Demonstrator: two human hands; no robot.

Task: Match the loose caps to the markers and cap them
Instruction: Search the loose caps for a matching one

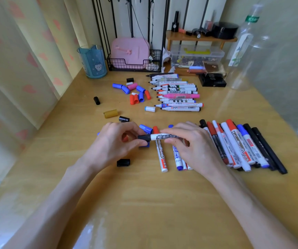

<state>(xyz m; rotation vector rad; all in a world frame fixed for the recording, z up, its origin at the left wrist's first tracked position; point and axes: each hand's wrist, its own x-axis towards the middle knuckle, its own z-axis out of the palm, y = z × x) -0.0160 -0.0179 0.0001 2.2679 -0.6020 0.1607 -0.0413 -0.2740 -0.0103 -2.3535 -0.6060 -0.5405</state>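
Note:
My right hand (193, 146) holds a white marker (164, 136) level above the table, its black cap (144, 137) pinched by my left hand (115, 142). Below them lie a red-capped marker (160, 153), a blue marker (177, 159) and a loose blue cap (146, 128). Several uncapped markers (178, 94) lie in a row at the back. Loose blue, red and pink caps (135, 92) are heaped left of that row. Several capped markers (241, 146) lie side by side at the right.
Stray caps lie around: black (123, 162), black (124, 119), black (96, 100), gold (110, 113), white (150, 109). A blue cup (93, 62), a wire basket (135, 64), a clear box (196, 56) and a clear bottle (243, 51) stand at the back.

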